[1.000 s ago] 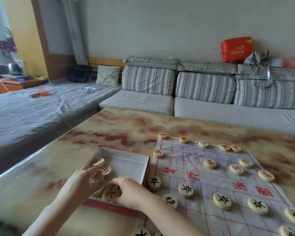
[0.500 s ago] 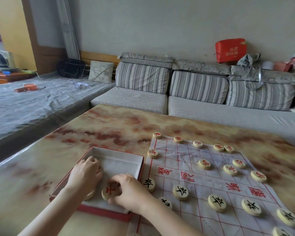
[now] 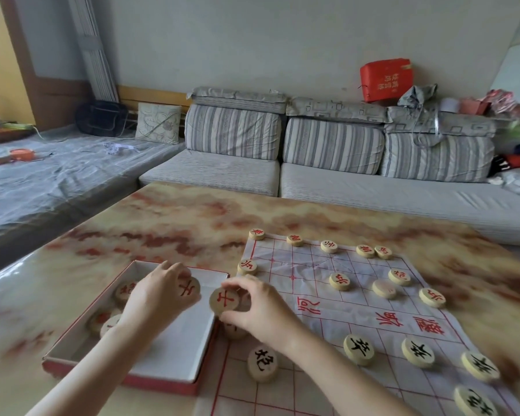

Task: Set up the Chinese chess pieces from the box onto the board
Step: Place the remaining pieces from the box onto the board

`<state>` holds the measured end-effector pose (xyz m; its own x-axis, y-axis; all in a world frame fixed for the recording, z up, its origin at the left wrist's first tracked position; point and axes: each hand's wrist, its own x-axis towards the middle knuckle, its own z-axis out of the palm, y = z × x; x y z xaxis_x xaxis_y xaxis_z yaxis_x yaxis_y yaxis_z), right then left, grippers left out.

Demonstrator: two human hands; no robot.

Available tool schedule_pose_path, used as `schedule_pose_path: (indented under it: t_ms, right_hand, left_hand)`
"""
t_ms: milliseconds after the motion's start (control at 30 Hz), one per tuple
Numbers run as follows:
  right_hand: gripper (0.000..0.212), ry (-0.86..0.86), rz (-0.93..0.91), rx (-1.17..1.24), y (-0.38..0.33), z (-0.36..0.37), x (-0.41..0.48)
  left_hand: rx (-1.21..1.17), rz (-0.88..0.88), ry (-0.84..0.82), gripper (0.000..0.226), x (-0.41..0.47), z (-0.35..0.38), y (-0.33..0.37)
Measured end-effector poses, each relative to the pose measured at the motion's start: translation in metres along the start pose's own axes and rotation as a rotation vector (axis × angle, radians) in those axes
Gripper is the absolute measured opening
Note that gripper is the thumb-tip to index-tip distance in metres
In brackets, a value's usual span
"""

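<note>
Hands work in parallel: the left hand (image 3: 159,298) pinches one red piece (image 3: 189,287) and the right hand (image 3: 260,307) pinches a second red piece (image 3: 224,300). Both are tilted face-up above the right side of the box (image 3: 117,375), probably to read them before they go to the board (image 3: 312,265). Half a second earlier both hands were low inside the box; now each has lifted a piece clear.

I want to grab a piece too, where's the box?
In the head view, the box sits lower left on the table, left of the board, under the left hand.
</note>
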<state>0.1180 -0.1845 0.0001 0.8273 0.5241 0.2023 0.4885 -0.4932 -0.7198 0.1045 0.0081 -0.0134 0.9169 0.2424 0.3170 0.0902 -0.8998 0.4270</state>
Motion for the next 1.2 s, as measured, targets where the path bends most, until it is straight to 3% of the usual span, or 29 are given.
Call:
schedule_pose_path:
  t_ms: [200,467,833,1200]
  right_hand:
    - [0.042,0.069,0.172,0.072,0.046,-0.060,-0.007]
    - [0.044,0.209,0.280,-0.036,0.120,-0.130,0.001]
    - [0.051,0.299,0.444,-0.396,0.218,-0.199,0.062]
    - [0.058,0.317,0.501,-0.407,0.255,-0.196,0.088]
  left_hand:
    - [-0.235,0.106,-0.074,0.040,0.025,0.032,0.075]
    - [-0.320,0.216,-0.151,0.050,0.069,0.094,0.149]
    - [-0.125,0.254,-0.140,0.049,0.166,0.172,0.197]
    - [-0.068,0.280,-0.232,0.049,0.197,0.214,0.212]
